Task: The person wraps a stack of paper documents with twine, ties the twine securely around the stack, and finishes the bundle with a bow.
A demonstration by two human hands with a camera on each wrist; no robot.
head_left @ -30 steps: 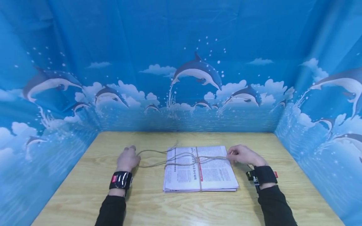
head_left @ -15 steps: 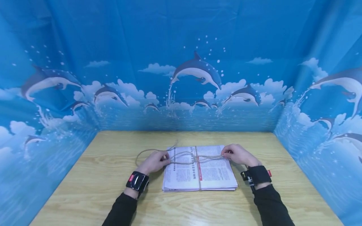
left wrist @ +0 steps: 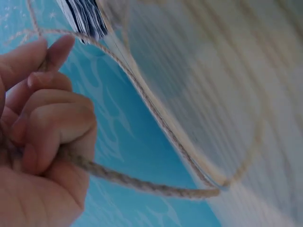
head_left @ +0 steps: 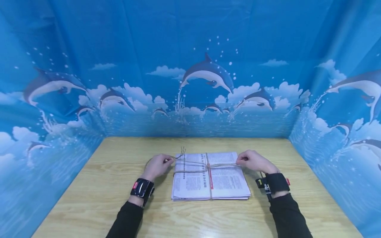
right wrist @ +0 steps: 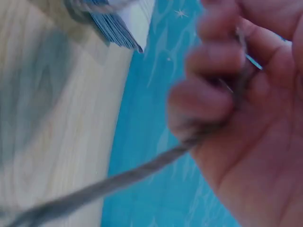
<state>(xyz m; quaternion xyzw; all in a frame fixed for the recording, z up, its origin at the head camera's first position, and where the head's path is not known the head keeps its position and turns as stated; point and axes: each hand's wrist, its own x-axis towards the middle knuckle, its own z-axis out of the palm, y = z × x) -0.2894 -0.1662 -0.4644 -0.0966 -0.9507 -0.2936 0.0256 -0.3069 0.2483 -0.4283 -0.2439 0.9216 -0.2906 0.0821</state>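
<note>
A: So, left hand (head_left: 156, 166) first — what's it doing?

B: Fingers curled tight round the jute twine (head_left: 190, 163). Left wrist cam shows it plainly: left hand (left wrist: 40, 137) fisted, twine (left wrist: 142, 184) running out from under the little finger, a second strand passing by the fingertips. Hand sits just off the left edge of the newspaper stack (head_left: 209, 180), near its far corner.

A: And the right hand?

B: Right hand (head_left: 253, 161) mirrors it, just off the stack's right edge, far corner. Right wrist cam is blurry, but the right hand (right wrist: 241, 109) has its fingers bent round the twine (right wrist: 118, 182), strand leaving toward the lower left of that view.

A: Twine btwn them?

B: Runs across the top of the stack, hand to hand, approx. over the far third. It crosses another strand that goes front to back over the stack's middle, w/ a knot or crossing at the centre. A frayed end sticks up by the stack's far left corner.

A: Stack itself?

B: Folded newspapers, flat, squared up, printed columns and a red strip down the middle. Edge of the stack (left wrist: 83, 16) shows at the top of the left wrist view; in the right wrist view the stack (right wrist: 111, 23) shows at the top left too.

A: What's under it?

B: Light wooden table (head_left: 190, 218), stack approx. centred on it. Blue dolphin backdrop (head_left: 208, 74) stands behind the stack and on both sides. Black sleeves and wrist straps on both arms.
</note>
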